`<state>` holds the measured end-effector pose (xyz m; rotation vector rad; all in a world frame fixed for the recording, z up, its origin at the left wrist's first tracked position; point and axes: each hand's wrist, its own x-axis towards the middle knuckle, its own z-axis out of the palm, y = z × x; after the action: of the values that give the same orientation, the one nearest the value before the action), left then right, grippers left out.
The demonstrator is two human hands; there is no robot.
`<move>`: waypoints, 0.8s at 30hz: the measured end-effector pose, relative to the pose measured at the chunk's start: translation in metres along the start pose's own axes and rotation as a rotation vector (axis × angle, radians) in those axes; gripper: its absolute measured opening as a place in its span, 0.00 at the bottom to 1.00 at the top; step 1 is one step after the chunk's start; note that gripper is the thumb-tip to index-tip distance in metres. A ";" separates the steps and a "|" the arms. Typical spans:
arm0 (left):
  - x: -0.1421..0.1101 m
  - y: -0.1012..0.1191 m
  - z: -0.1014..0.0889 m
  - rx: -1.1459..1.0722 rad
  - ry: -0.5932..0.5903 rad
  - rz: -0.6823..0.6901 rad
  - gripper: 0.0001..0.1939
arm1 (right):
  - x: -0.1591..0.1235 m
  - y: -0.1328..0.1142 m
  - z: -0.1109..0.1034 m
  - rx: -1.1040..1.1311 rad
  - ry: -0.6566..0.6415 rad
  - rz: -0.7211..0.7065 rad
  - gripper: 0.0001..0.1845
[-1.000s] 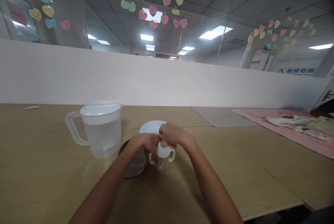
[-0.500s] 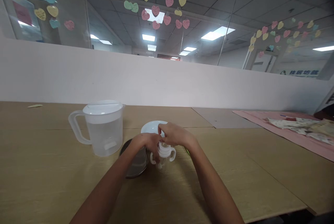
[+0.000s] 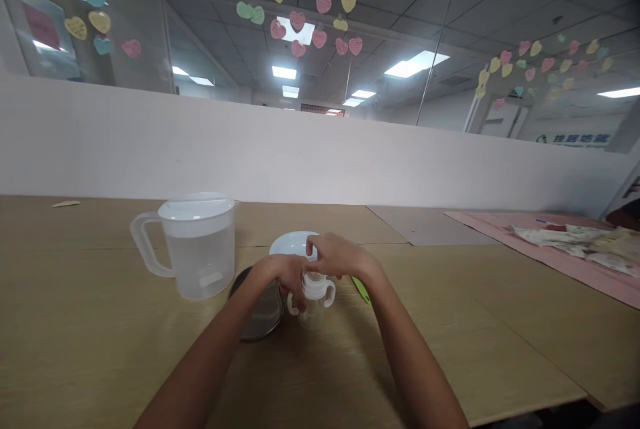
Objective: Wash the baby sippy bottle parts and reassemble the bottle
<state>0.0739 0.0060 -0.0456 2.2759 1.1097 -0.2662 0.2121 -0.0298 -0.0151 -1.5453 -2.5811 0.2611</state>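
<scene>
A clear baby bottle [image 3: 313, 312] with a white collar and two white side handles stands upright in front of me. My left hand [image 3: 290, 274] is closed around its left side near the handle, fingers pointing down. From above, my right hand [image 3: 336, 255] bends over the bottle's top with its fingers curled against it. Both hands meet there, so the fingertips and the very top are partly hidden. Just left of the bottle lies a dark, metal-rimmed tray [image 3: 265, 319], partly covered by my left wrist. Behind the hands sits a white plate [image 3: 287, 242].
A translucent lidded pitcher [image 3: 200, 262] holding clear liquid stands to the left. Something flat and green [image 3: 361, 290] lies beside my right wrist. On the right, a pink cloth [image 3: 500, 229] bears papers or packets. A white wall [image 3: 300, 155] borders the table's back.
The bottle has shifted slightly and now looks more upright. My right wrist has moved a little right, uncovering more of the green thing. Both hands stay at the bottle.
</scene>
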 end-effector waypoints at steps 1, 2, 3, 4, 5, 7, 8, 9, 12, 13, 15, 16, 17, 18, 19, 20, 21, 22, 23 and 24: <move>0.000 0.000 0.000 0.010 0.000 -0.012 0.25 | -0.001 0.002 -0.001 0.008 -0.023 -0.014 0.16; 0.000 0.000 0.000 0.021 0.006 -0.029 0.25 | -0.001 0.003 0.000 0.006 -0.049 -0.024 0.17; 0.001 0.000 0.001 0.030 0.016 -0.048 0.26 | 0.000 0.003 0.000 -0.004 -0.073 -0.030 0.18; 0.001 0.000 0.001 0.036 0.024 -0.063 0.28 | 0.002 0.003 0.002 -0.020 -0.095 -0.028 0.18; 0.001 -0.001 0.001 0.035 0.025 -0.068 0.28 | 0.003 0.002 0.004 -0.040 -0.110 -0.025 0.18; 0.001 -0.001 0.001 0.029 0.014 -0.063 0.28 | 0.006 -0.002 0.007 -0.101 -0.102 -0.024 0.18; 0.001 -0.002 0.001 0.022 0.007 -0.062 0.27 | 0.007 -0.004 0.008 -0.139 -0.081 -0.025 0.19; 0.001 -0.002 0.001 0.015 0.005 -0.067 0.27 | 0.008 -0.006 0.009 -0.176 -0.055 -0.023 0.19; 0.002 -0.001 0.003 -0.010 0.003 -0.096 0.28 | 0.007 -0.011 0.009 -0.239 0.000 0.003 0.19; 0.003 0.000 0.004 -0.023 0.001 -0.109 0.29 | 0.006 -0.011 0.009 -0.241 0.010 0.015 0.19; 0.003 0.002 0.005 -0.039 0.004 -0.126 0.28 | 0.006 -0.009 0.007 -0.231 0.031 0.042 0.20; 0.002 0.002 0.005 -0.034 0.009 -0.126 0.28 | 0.005 -0.007 0.006 -0.216 0.036 0.050 0.20; 0.001 0.003 0.004 -0.023 0.009 -0.118 0.29 | 0.006 -0.005 0.006 -0.198 0.038 0.053 0.20; 0.000 0.002 0.001 -0.014 -0.001 -0.100 0.30 | 0.006 -0.003 0.006 -0.180 0.034 0.053 0.20; -0.003 -0.001 -0.002 -0.010 -0.008 -0.077 0.31 | 0.007 -0.001 0.006 -0.167 0.030 0.050 0.20; -0.006 -0.005 -0.006 -0.009 -0.003 -0.057 0.33 | 0.007 0.001 0.006 -0.160 0.030 0.044 0.20; -0.009 -0.010 -0.011 -0.010 0.021 -0.049 0.35 | 0.008 0.003 0.006 -0.158 0.032 0.040 0.20; -0.013 -0.017 -0.016 -0.004 0.069 -0.064 0.36 | 0.008 0.003 0.006 -0.158 0.034 0.038 0.21; -0.016 -0.024 -0.020 0.021 0.144 -0.111 0.36 | 0.009 0.004 0.006 -0.157 0.038 0.036 0.21; -0.019 -0.032 -0.024 0.062 0.222 -0.187 0.35 | 0.009 0.004 0.006 -0.155 0.039 0.032 0.21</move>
<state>0.0357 0.0227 -0.0317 2.3000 1.4507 -0.1239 0.2104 -0.0207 -0.0215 -1.6248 -2.6025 0.0337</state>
